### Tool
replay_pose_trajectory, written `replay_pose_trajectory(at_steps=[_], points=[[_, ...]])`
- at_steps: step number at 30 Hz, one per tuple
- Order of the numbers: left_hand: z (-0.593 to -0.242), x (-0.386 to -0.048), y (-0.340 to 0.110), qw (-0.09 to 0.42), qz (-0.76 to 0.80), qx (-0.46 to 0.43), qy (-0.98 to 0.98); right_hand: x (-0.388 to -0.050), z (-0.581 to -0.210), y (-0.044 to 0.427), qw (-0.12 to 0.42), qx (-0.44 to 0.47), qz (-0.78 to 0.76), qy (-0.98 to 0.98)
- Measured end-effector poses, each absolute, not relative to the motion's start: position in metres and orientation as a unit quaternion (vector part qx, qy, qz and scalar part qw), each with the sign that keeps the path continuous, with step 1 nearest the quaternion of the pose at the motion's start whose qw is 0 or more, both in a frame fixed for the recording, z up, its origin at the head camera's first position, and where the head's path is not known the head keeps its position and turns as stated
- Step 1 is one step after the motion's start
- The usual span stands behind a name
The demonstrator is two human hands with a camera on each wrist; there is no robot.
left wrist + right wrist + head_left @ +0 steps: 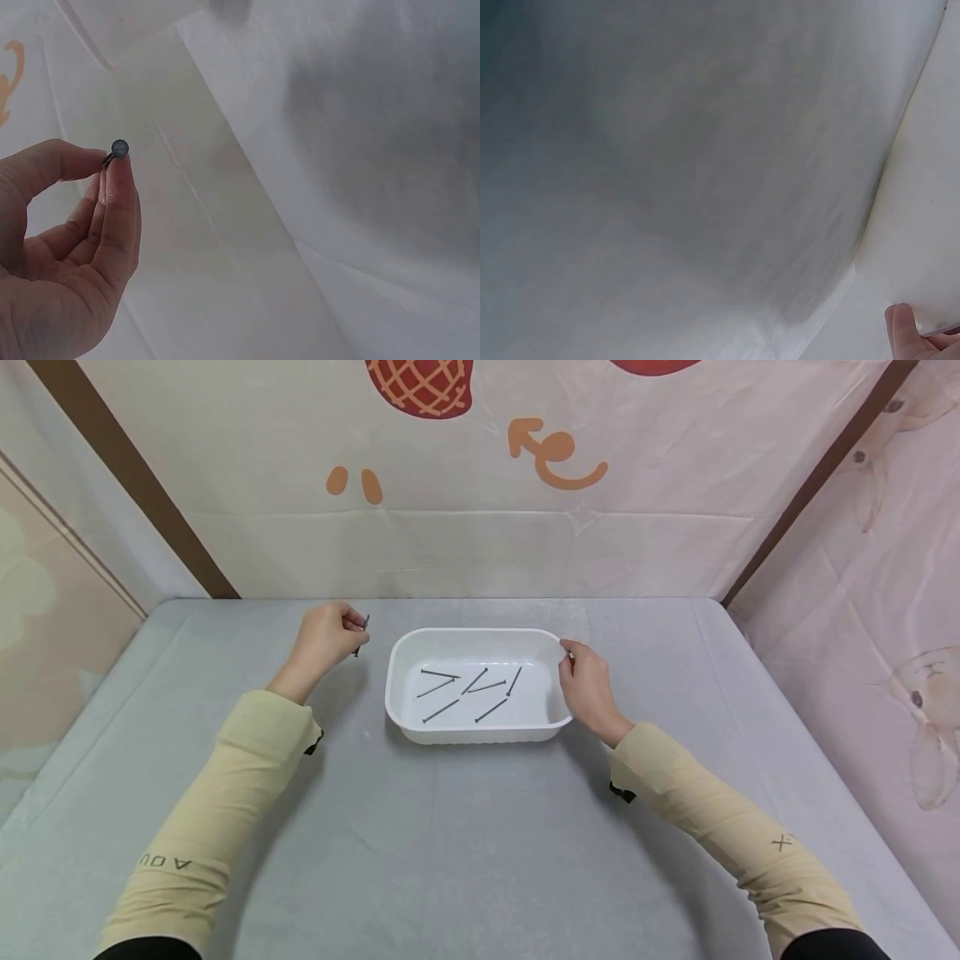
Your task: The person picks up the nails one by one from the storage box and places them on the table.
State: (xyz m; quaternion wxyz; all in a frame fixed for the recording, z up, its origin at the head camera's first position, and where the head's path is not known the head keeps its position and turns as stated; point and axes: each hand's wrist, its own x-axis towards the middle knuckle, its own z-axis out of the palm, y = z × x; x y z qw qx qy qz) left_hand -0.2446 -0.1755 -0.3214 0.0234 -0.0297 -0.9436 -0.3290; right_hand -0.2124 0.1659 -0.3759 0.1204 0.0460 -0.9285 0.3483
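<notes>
Between thumb and fingertips, my left hand (327, 635) pinches a dark nail (357, 651), held over the table left of a white tray. The left wrist view shows the nail's round head (120, 148) at the fingertips of the left hand (82, 225). The white tray (483, 736) holds several dark nails lying scattered on its bottom, one of them a nail (441, 711) toward the front left. My right hand (590, 690) grips the tray's right rim. In the right wrist view, only some fingers of the right hand (919, 337) show, at the lower right corner.
A grey cloth (450, 843) covers the table. Behind it hangs a pale printed curtain (465, 556), with more printed cloth (885, 635) at the right side and a panel (67, 635) at the left.
</notes>
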Motion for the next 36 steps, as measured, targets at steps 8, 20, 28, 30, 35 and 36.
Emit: replay_pose_trajectory(at_steps=[8,20,28,30,35,36], points=[[-0.325,-0.247,-0.179,0.015,-0.327,-0.017,-0.945,-0.213,-0.376,0.166,0.123,0.047,0.348,-0.928],[-0.334,-0.253,-0.188,0.007,-0.320,-0.003,-0.947,-0.213,-0.376,0.166,0.123,0.047,0.346,-0.929],[-0.338,-0.255,-0.191,-0.008,-0.316,0.007,-0.949,-0.212,-0.376,0.166,0.124,0.049,0.344,-0.929],[-0.339,-0.256,-0.192,-0.010,-0.314,0.012,-0.949,-0.212,-0.376,0.166,0.123,0.050,0.345,-0.929],[-0.341,-0.257,-0.193,-0.024,-0.311,0.028,-0.950,-0.212,-0.375,0.166,0.117,0.048,0.348,-0.929],[-0.342,-0.257,-0.193,-0.026,-0.310,0.030,-0.950,-0.212,-0.375,0.166,0.117,0.048,0.348,-0.929]])
